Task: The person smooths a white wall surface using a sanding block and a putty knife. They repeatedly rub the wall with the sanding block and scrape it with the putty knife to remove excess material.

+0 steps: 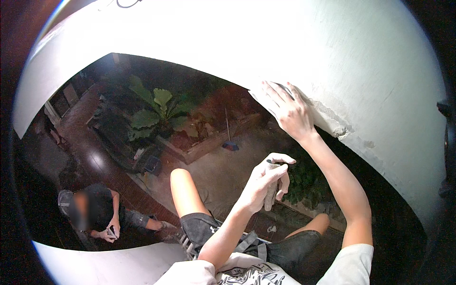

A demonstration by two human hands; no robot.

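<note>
My right hand [293,111] reaches up to the white curved surface [370,71], its fingers stretched flat over a thin pale piece [256,95] at the lower edge, which is rough and chipped alongside. My left hand [270,183] is lower, wrapped round a narrow plaster-coated tool [270,199] with a dark tip at the top. Both hands look dusted with white. What exactly lies under my right fingers is hard to make out.
Below the opening are a leafy plant [159,107], a low planter wall [190,152] and a broom [230,145]. A person [99,209] in dark clothing sits at lower left, hands on a small object. A curved white panel [109,261] borders the bottom left.
</note>
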